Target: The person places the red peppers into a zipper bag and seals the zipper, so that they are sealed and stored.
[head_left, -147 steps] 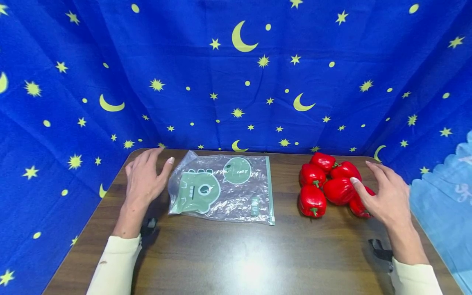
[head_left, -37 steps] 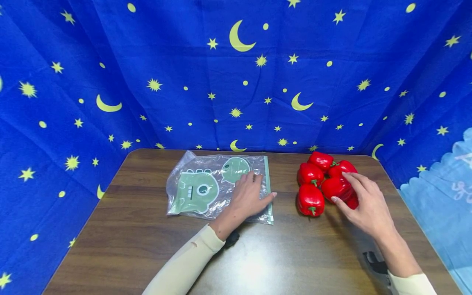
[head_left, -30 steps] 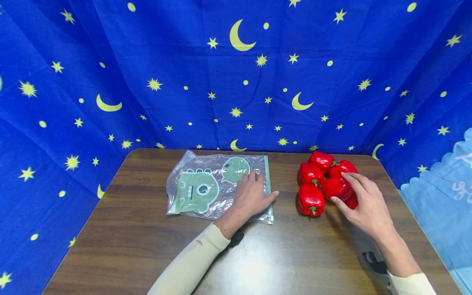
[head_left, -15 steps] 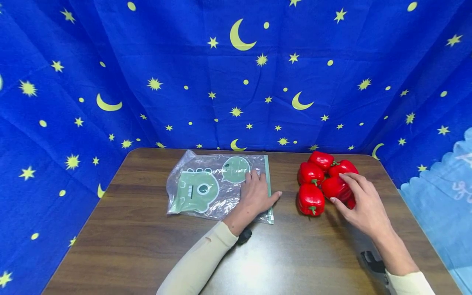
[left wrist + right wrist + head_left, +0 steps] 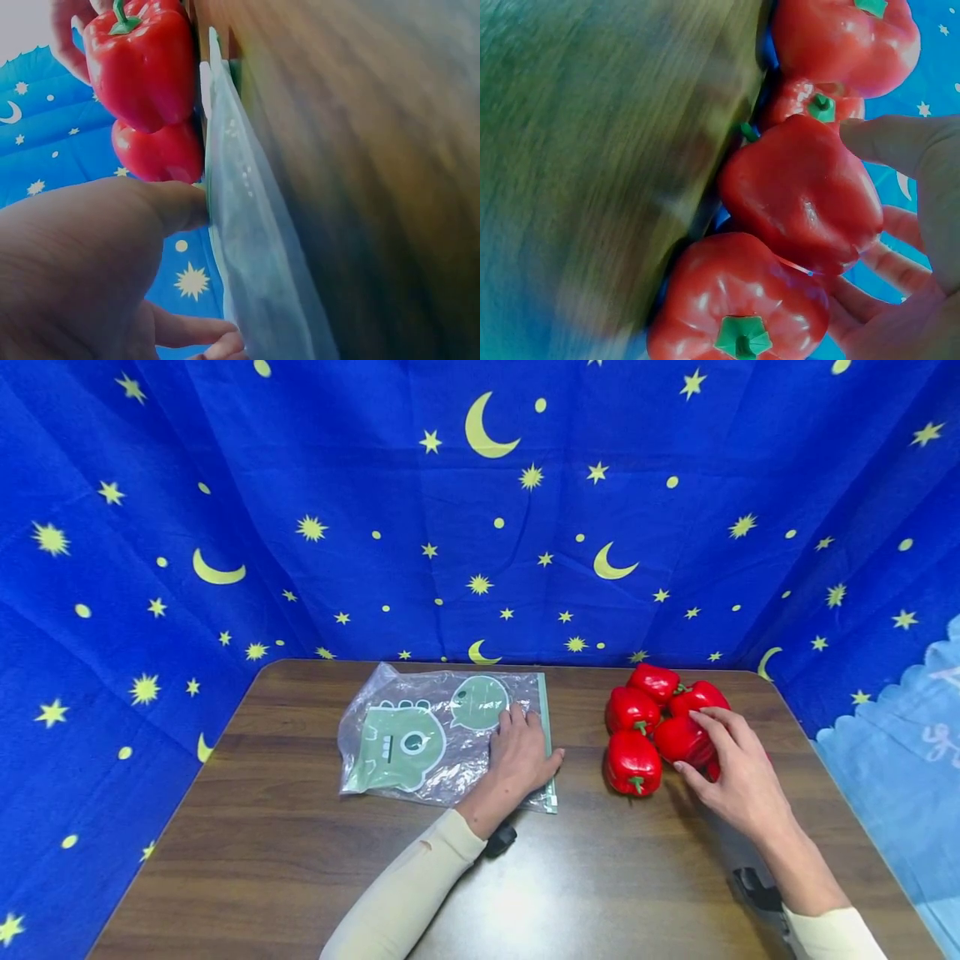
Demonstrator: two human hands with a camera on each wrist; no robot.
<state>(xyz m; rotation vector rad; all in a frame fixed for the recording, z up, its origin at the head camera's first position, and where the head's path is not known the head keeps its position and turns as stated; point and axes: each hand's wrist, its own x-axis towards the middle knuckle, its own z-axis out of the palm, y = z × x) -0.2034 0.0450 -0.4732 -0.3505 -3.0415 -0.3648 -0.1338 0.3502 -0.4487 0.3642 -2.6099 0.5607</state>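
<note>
A clear plastic zip bag (image 5: 468, 756) with green monster prints lies flat on the table. My left hand (image 5: 519, 756) rests on its right part, near the green zip strip. In the left wrist view the thumb (image 5: 184, 206) and fingertips touch the bag. My right hand (image 5: 738, 772) holds a red bell pepper (image 5: 681, 741), thumb on the near side and fingers over the far right side. In the right wrist view this pepper (image 5: 802, 195) sits between thumb and fingers, still low among the others. Part of another pepper is hidden behind the right hand.
Several other red bell peppers cluster around the held one, including a front one (image 5: 633, 763) and a back one (image 5: 654, 682). The wooden table (image 5: 247, 843) ends at a blue star-and-moon curtain (image 5: 420, 510). A light blue cloth (image 5: 900, 752) hangs at the right.
From the table's left side, my left hand has come across onto the bag's right part. My right hand has shifted left from the outer peppers to the middle one. The bag has stayed in place.
</note>
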